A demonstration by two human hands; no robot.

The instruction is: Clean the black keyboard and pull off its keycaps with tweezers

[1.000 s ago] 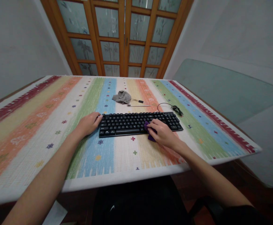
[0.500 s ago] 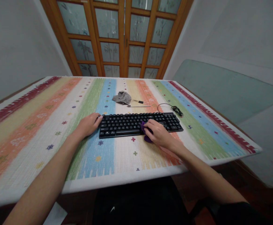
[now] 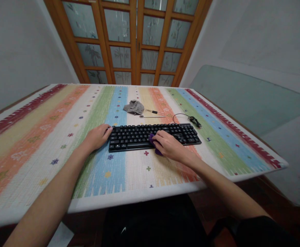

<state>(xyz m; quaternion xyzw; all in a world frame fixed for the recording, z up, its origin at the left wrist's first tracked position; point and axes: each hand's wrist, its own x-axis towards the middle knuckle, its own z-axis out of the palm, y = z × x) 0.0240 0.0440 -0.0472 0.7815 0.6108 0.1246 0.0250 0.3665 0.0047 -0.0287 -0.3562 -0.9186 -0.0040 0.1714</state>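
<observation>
A black keyboard (image 3: 136, 137) lies flat on the striped tablecloth in front of me. At its upper left corner, my left hand (image 3: 99, 135) grips the edge with thumb and fingers. My right hand (image 3: 169, 144) is closed around a purple cloth (image 3: 158, 152) and presses it on the keys right of the middle. Part of the cloth hangs past the keyboard's front edge, and the rest is hidden under my fingers. The keyboard's cable (image 3: 194, 121) lies bundled behind its right end.
Behind the keyboard lie a crumpled grey cloth (image 3: 134, 107), a small tool with a black middle (image 3: 154, 112) and a thin rod-like brush (image 3: 152, 117). The striped tablecloth (image 3: 136, 171) covers the table. Wooden glazed doors (image 3: 136, 41) stand beyond it.
My right hand has slid a little to the left along the keys with the purple cloth. My left hand and the keyboard have stayed in place.
</observation>
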